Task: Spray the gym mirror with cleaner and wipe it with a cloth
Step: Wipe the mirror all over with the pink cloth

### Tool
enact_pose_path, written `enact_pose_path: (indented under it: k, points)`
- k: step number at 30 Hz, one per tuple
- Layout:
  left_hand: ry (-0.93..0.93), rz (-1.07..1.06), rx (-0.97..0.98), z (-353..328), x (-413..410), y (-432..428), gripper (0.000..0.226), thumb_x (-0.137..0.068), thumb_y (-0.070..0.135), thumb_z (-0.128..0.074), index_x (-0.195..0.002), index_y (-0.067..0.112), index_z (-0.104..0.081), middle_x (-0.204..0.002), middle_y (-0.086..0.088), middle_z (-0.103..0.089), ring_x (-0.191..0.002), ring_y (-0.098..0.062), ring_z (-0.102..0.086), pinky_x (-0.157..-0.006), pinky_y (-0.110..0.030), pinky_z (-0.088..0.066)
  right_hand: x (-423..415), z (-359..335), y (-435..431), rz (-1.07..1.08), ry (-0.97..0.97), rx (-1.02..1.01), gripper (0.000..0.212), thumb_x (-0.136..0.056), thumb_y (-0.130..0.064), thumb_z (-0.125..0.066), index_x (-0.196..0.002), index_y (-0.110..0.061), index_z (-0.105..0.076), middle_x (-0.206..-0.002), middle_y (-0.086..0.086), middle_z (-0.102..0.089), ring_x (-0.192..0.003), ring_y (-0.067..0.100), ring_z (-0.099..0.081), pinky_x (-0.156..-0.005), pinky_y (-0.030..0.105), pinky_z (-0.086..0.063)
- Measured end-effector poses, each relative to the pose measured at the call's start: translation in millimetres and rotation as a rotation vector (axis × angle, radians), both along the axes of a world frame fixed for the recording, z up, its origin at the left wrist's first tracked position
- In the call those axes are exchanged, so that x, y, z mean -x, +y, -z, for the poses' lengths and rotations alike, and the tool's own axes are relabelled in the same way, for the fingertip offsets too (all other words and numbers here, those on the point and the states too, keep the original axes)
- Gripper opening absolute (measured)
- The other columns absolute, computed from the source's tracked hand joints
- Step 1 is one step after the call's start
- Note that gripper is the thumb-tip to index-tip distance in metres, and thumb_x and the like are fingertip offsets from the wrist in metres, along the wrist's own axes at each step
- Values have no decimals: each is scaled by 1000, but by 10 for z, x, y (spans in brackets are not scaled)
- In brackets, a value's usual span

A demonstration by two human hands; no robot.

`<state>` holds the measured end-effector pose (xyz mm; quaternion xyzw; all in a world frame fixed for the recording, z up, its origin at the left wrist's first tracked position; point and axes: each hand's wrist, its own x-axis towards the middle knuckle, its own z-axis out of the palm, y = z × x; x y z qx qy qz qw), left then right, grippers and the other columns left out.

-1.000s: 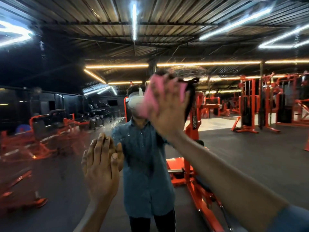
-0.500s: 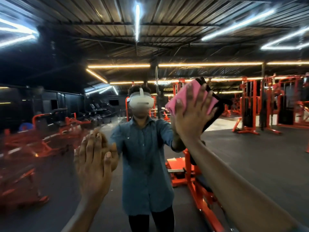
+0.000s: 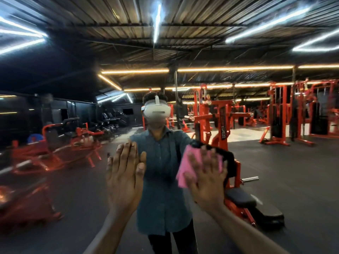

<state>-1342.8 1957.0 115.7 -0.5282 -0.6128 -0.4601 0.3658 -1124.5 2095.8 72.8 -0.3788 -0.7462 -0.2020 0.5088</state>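
Both hands flat on mirror (image 3: 275, 171), right fingers (image 3: 211, 162) spread over pink cloth (image 3: 185, 173)

You see a dim gym, glaring white ceiling strips (image 3: 266, 24), warm amber strips (image 3: 234, 67), motion-blurred left edge, bowed wide-angle corners.

Ceiling: corrugated metal roof (image 3: 183, 19) with white strip lights (image 3: 156, 22) and orange light bars (image 3: 234, 68)
Right side: orange weight machines (image 3: 278, 114) on a dark floor (image 3: 293, 171)
Centre: orange bench machine (image 3: 238, 197) with black seat pad
Left: blurred orange equipment (image 3: 55, 143), dark wall (image 3: 36, 110)
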Motion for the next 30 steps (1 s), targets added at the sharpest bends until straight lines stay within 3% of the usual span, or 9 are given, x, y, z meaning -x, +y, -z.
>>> enact_pose_path:
  k: [4, 8, 11, 13, 16, 19, 22, 26, 30]
  points:
    - [12, 68, 19, -67, 120, -156, 60, -108, 42, -24, -164, 21, -28, -172, 10, -21, -159, -9, -14, -129, -43, -13, 134, -1028, 7, 146, 345, 68, 69, -105, -63, -18, -166, -31, -14, -175, 9, -1, -160, 35, 0, -121, 71, -10]
    - [-45, 24, -10, -119, 411, -213, 61, -106, 39, -26, -163, 18, -31, -172, 5, -24, -159, -16, -16, -129, -42, -11, 624, -1754, -227, 74, 208, -41, 75, -101, -68, -13, -166, -31, -13, -174, 10, 2, -160, 36, 3, -123, 68, 3]
    - [-81, 21, -11, -82, 550, -214, 62, -105, 40, -26, -162, 16, -34, -171, 5, -25, -159, -16, -18, -129, -35, -6, 970, -1431, -420, -61, -62, -138, 76, -101, -68, -30, -166, -33, -10, -174, 7, 9, -160, 34, 11, -121, 70, 11]
    - [-86, 38, -9, -56, 548, -209, 61, -106, 39, -25, -162, 16, -33, -172, 4, -25, -160, -16, -16, -129, -34, -4, 1018, -894, -507, -166, -244, -159, 80, -99, -71, -41, -166, -36, -11, -174, 3, 10, -160, 31, 13, -120, 72, 7]
    - [-82, 44, -22, -58, 498, -211, 61, -107, 39, -26, -163, 15, -31, -172, 1, -23, -160, -18, -16, -129, -41, -7, 826, -134, -413, -146, -366, -203, 75, -99, -74, -39, -164, -43, -16, -175, -4, 0, -161, 26, 3, -123, 66, -6]
    - [-91, 31, -29, -72, 458, -238, 62, -106, 40, -28, -163, 15, -32, -172, 2, -24, -159, -18, -17, -129, -45, -9, 460, 164, -248, -124, -238, -211, 62, -101, -55, -45, -160, -45, -30, -174, -9, -12, -161, 20, -9, -116, 55, -21]
    - [-74, 29, -31, -73, 292, -269, 59, -104, 34, -36, -161, 20, -37, -170, 5, -30, -157, -19, -23, -127, -47, -15, 300, 91, -308, -163, -14, -145, 61, -97, -32, -59, -154, -41, -40, -169, -13, -26, -158, 15, -21, -112, 48, -25]
    - [38, 224, -79, -107, -51, -320, 50, -101, 17, -46, -151, 14, -52, -160, 1, -46, -150, -21, -38, -122, -49, -30, 208, -308, -745, -728, 463, 150, 35, -104, -27, -58, -139, -26, -61, -132, -11, -67, -124, 11, -61, -101, 41, -49]
    - [10, 473, 23, -128, -256, -351, 47, -103, 26, -48, -148, 13, -55, -152, 4, -54, -143, -19, -47, -114, -52, -41, -51, -608, -998, -1026, 530, 616, 26, -108, -32, -51, -130, -24, -62, -115, -10, -71, -110, 10, -68, -94, 34, -56]
